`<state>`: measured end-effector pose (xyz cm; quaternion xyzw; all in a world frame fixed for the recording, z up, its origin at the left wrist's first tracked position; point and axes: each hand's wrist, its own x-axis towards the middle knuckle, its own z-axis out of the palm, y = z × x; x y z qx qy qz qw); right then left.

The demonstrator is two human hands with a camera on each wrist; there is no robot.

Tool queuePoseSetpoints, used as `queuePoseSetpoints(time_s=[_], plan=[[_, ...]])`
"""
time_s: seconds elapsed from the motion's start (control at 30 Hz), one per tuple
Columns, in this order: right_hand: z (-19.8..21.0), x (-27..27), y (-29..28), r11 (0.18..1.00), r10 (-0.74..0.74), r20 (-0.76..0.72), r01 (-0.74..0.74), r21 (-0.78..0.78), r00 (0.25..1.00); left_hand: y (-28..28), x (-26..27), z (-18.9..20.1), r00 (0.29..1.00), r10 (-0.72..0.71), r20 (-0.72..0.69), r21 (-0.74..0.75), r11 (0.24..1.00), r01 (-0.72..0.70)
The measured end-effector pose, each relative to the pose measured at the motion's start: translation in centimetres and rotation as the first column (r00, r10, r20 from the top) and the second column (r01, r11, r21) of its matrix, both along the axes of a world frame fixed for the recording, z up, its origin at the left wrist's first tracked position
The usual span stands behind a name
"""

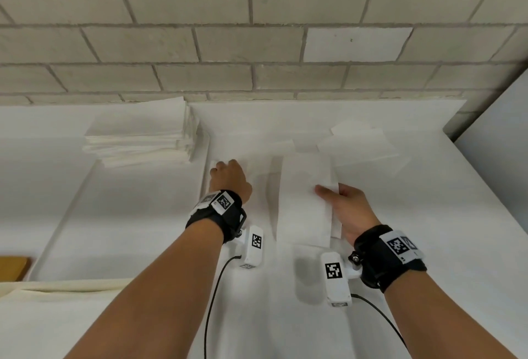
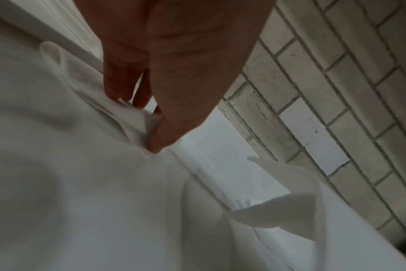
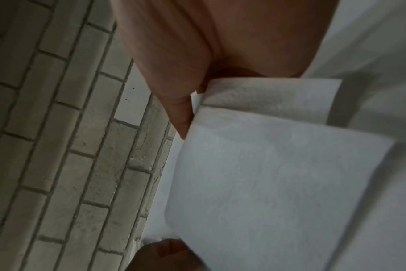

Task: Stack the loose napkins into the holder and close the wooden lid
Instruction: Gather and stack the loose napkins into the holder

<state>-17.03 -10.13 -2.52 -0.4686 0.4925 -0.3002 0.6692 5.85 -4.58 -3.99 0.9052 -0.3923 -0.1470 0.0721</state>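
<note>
My right hand (image 1: 343,207) pinches a folded white napkin (image 1: 305,198) by its right edge, thumb on top, and holds it above the white table (image 1: 428,215). The right wrist view shows that napkin (image 3: 267,174) hanging from the thumb (image 3: 181,117). My left hand (image 1: 225,175) is curled knuckles-up on the table. Its fingers (image 2: 125,86) and thumb pinch the edge of another white napkin (image 2: 137,117) that lies flat. A tall stack of napkins (image 1: 137,135) stands at the back left. I cannot make out a holder.
Several loose napkins (image 1: 360,144) lie scattered at the back right. A wooden piece (image 1: 14,268) shows at the left edge, above a cream cloth (image 1: 57,287). A grey brick wall (image 1: 257,30) closes the far side. The table edge runs down the right.
</note>
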Motion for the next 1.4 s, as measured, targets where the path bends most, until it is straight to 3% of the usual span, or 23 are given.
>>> queuePoseSetpoints(time_s=[0.1,0.23,0.33,0.5,0.7,0.87,1.07,1.2,1.3,1.4], plan=[[0.2,-0.4,-0.1,0.999,-0.029,0.029,0.028,0.016,0.999,0.2,0.3,-0.1,1.000,-0.009,-0.026,-0.076,0.997,0.007],[0.9,-1.3,-0.1,0.999,-0.046,0.079,0.045,0.010,0.996,1.5,0.8,0.9,0.963,0.062,-0.261,-0.243,0.962,-0.127],[1.6,-2.2,-0.1,0.998,-0.058,0.113,0.058,0.007,0.992,2.5,-0.3,2.4,0.921,-0.006,-0.391,-0.335,0.932,-0.136],[2.8,-3.8,-0.3,0.995,-0.091,0.139,0.095,-0.022,0.986,3.3,-3.2,4.2,0.819,-0.131,-0.558,-0.347,0.934,-0.088],[4.1,-5.8,-0.5,0.993,-0.079,0.171,0.092,-0.071,0.982,3.9,-5.1,5.1,0.716,-0.232,-0.659,-0.436,0.893,-0.112],[5.4,-7.2,-0.9,0.994,0.097,0.242,-0.081,-0.078,0.965,3.7,-5.2,7.2,0.691,-0.337,-0.640,-0.511,0.858,-0.055],[6.5,-7.3,-1.4,0.930,0.364,0.256,-0.332,-0.159,0.896,3.4,-4.7,9.3,0.519,-0.490,-0.700,-0.656,0.728,-0.199],[6.8,-5.8,-1.3,0.891,0.431,0.256,-0.364,-0.270,0.865,3.2,-4.4,10.4,0.389,-0.504,-0.771,-0.624,0.719,-0.307],[7.4,-4.9,-1.1,0.898,0.436,0.385,-0.368,-0.240,0.814,3.4,-4.0,9.5,0.327,-0.419,-0.847,-0.527,0.743,-0.413],[8.7,-4.6,-1.0,0.882,0.471,0.529,-0.398,-0.253,0.706,3.8,-3.8,8.0,0.279,-0.364,-0.888,-0.457,0.763,-0.457]])
